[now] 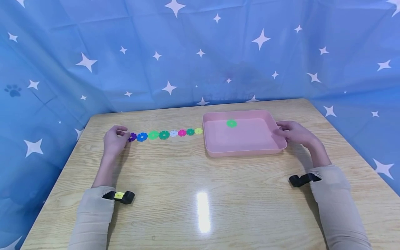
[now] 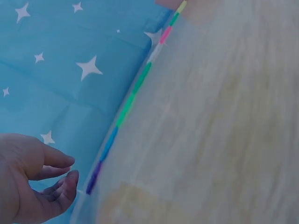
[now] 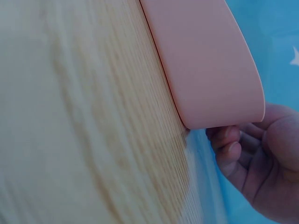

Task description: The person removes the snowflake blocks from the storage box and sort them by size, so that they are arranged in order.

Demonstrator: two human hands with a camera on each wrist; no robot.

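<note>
A row of flower-shaped plastic discs lies on the wooden table (image 1: 162, 166), running from a purple disc (image 1: 133, 137) on the left to a yellow one (image 1: 198, 131) beside the tray. My left hand (image 1: 115, 139) is at the row's left end, its fingertips close beside the purple disc. The left wrist view shows those fingers (image 2: 60, 161) loosely bent with a gap between them. On the right, my right hand (image 1: 292, 132) grips the end wall of a pink tray (image 1: 240, 140), with curled fingers (image 3: 229, 151) outside it. One light green disc (image 1: 231, 123) lies inside the tray.
Between the row's ends are blue (image 1: 142, 136), green, white and pink (image 1: 182, 133) discs. Behind the table's back edge hangs a blue curtain (image 1: 187, 69) with white stars. Each forearm carries a black strap-on camera (image 1: 126, 197).
</note>
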